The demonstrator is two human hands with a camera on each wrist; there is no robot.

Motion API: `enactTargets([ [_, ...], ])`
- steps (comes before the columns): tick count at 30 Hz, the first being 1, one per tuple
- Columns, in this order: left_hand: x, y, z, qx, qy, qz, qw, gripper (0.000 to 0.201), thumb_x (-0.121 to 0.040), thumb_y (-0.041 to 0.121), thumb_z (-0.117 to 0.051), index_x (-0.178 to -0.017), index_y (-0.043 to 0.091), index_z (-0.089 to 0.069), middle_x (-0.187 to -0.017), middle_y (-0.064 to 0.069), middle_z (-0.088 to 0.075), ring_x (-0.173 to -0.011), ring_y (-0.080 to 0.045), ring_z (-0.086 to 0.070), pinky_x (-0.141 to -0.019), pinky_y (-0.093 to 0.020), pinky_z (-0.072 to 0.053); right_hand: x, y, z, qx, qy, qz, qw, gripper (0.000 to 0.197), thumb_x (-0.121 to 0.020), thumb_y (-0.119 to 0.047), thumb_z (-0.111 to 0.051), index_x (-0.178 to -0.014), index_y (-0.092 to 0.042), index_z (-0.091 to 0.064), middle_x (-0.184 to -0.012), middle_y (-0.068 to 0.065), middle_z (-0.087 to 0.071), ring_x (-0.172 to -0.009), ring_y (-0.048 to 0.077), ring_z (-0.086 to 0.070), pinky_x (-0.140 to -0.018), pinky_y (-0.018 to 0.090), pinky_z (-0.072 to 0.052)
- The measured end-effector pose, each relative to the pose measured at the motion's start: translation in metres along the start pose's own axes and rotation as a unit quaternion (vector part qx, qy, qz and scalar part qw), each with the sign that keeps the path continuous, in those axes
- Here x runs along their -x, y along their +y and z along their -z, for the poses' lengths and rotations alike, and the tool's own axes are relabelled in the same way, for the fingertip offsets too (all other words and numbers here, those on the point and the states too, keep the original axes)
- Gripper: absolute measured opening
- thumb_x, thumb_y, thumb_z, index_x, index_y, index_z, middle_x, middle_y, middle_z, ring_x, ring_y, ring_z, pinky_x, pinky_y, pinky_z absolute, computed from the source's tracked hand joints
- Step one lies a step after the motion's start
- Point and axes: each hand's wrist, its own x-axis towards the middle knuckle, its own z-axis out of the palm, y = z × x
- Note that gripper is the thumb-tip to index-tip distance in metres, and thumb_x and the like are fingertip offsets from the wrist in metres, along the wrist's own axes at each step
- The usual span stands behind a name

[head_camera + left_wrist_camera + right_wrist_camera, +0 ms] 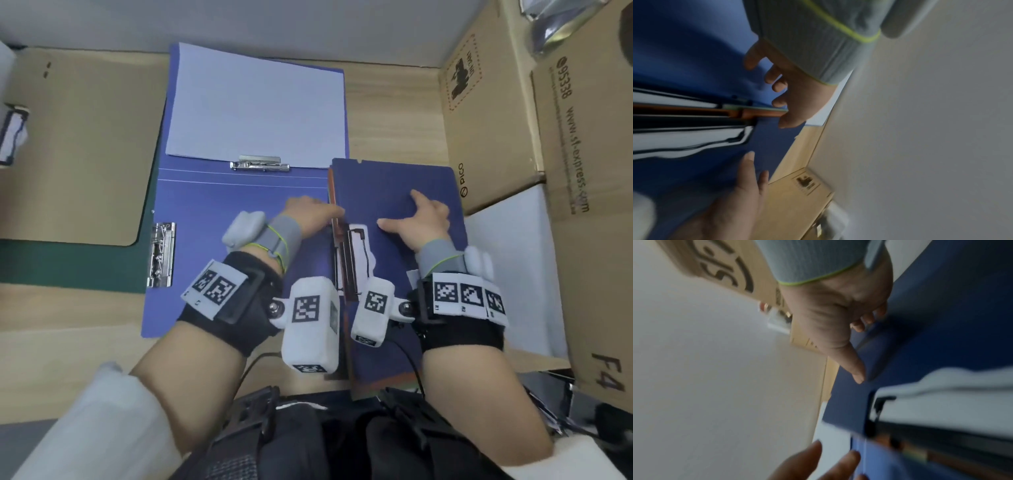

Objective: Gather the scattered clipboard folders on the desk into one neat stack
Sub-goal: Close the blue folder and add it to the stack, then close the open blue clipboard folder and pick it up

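Observation:
A stack of closed clipboard folders [394, 185], dark blue on top with orange and green edges under it, lies at the right of the desk. My right hand [418, 216] rests on its top cover with index finger and thumb spread. My left hand [318, 212] touches the stack's left edge with its fingertips [780, 102], the thumb against the orange edge. An open light-blue clipboard folder [239, 212] with white paper [253, 109] lies spread beside the stack, partly under my left forearm. A brown clipboard [78, 147] lies on a green folder [68, 263] at the left.
Cardboard boxes [534, 113] stand close along the right side of the stack. A grey wall [308, 27] bounds the desk at the back. The open folder's metal clips [161, 253] stick up on its left flap and by the paper. A white sheet [507, 267] lies to the stack's right.

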Motion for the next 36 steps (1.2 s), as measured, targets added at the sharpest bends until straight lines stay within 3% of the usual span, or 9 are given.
enactTargets([
  [6,0.007,-0.051,0.076,0.158,0.159,0.043,0.974,0.042,-0.090,0.023,-0.055,-0.129,0.007,-0.052,-0.142,-0.009,-0.048,-0.133,-0.025,-0.041,-0.110,-0.038,-0.034,0.034,-0.085,-0.048,-0.053,-0.050,0.202,0.977,0.063,-0.080,-0.014,-0.069,-0.137,-0.014,-0.042,-0.145,0.009,-0.027,-0.134,0.022,-0.034,-0.111,0.021,-0.026],
  [9,0.016,-0.092,0.106,0.181,0.247,0.112,0.945,0.064,-0.078,0.030,-0.065,-0.134,0.009,-0.045,-0.145,-0.012,-0.043,-0.133,-0.030,-0.042,-0.112,-0.041,-0.034,0.047,-0.106,-0.074,-0.033,-0.114,0.230,0.966,0.060,-0.081,-0.013,-0.068,-0.136,-0.014,-0.044,-0.145,0.007,-0.029,-0.133,0.016,-0.035,-0.092,0.003,-0.023],
  [11,0.019,-0.120,0.120,0.202,0.288,0.140,0.926,0.078,-0.056,0.040,-0.069,-0.126,0.010,-0.052,-0.139,-0.018,-0.048,-0.127,-0.038,-0.048,-0.107,-0.047,-0.040,0.056,-0.114,-0.095,0.014,-0.163,0.234,0.958,0.061,-0.082,-0.016,-0.068,-0.137,-0.015,-0.043,-0.145,0.007,-0.029,-0.132,0.016,-0.037,-0.084,0.004,-0.024],
  [13,0.028,-0.129,0.121,0.196,0.297,0.162,0.920,0.070,-0.054,0.041,-0.067,-0.115,0.009,-0.058,-0.133,-0.020,-0.052,-0.121,-0.041,-0.051,-0.102,-0.048,-0.044,0.064,-0.115,-0.109,0.055,-0.200,0.225,0.952,0.062,-0.082,-0.019,-0.068,-0.138,-0.016,-0.042,-0.146,0.008,-0.028,-0.132,0.018,-0.039,-0.093,0.011,-0.026],
  [17,0.040,-0.155,0.121,0.163,0.283,0.178,0.928,0.036,-0.081,0.020,-0.062,-0.110,-0.002,-0.059,-0.125,-0.023,-0.058,-0.116,-0.037,-0.054,-0.093,-0.037,-0.044,0.081,-0.111,-0.142,0.115,-0.248,0.201,0.941,0.066,-0.080,-0.019,-0.070,-0.139,-0.016,-0.040,-0.146,0.011,-0.029,-0.133,0.024,-0.040,-0.106,0.025,-0.030],
  [23,0.052,-0.175,0.121,0.147,0.247,0.169,0.943,0.036,-0.077,0.016,-0.060,-0.092,-0.017,-0.057,-0.108,-0.040,-0.058,-0.101,-0.049,-0.058,-0.058,-0.034,-0.036,0.091,-0.093,-0.172,0.178,-0.220,0.198,0.939,0.068,-0.074,-0.021,-0.075,-0.135,-0.019,-0.046,-0.144,0.010,-0.029,-0.136,0.029,-0.032,-0.114,0.032,-0.028],
  [27,0.059,-0.173,0.126,0.218,0.187,0.143,0.947,0.018,-0.072,0.017,-0.067,-0.062,0.009,-0.053,-0.084,-0.019,-0.054,-0.076,-0.030,-0.050,-0.065,-0.034,-0.038,0.094,-0.090,-0.175,0.230,-0.245,0.220,0.916,0.089,-0.066,-0.029,-0.082,-0.142,-0.024,-0.037,-0.156,0.009,-0.010,-0.147,0.030,-0.006,-0.120,0.038,-0.016],
  [33,0.070,-0.171,0.121,0.281,0.068,0.035,0.957,0.022,-0.085,0.001,-0.058,-0.106,0.009,-0.055,-0.101,-0.015,-0.063,-0.079,-0.027,-0.061,-0.080,-0.037,-0.052,0.102,-0.087,-0.170,0.251,-0.292,0.224,0.895,0.110,-0.063,-0.033,-0.083,-0.149,-0.032,-0.014,-0.161,0.002,0.011,-0.147,0.032,0.017,-0.120,0.048,-0.007],
  [36,0.075,-0.161,0.129,0.264,0.042,-0.002,0.964,0.024,-0.084,-0.007,-0.056,-0.101,0.010,-0.056,-0.108,-0.018,-0.060,-0.095,-0.031,-0.059,-0.097,-0.048,-0.048,0.110,-0.091,-0.162,0.240,-0.308,0.228,0.892,0.110,-0.066,-0.031,-0.081,-0.149,-0.032,-0.009,-0.161,0.002,0.011,-0.147,0.030,0.014,-0.120,0.047,-0.007],
])
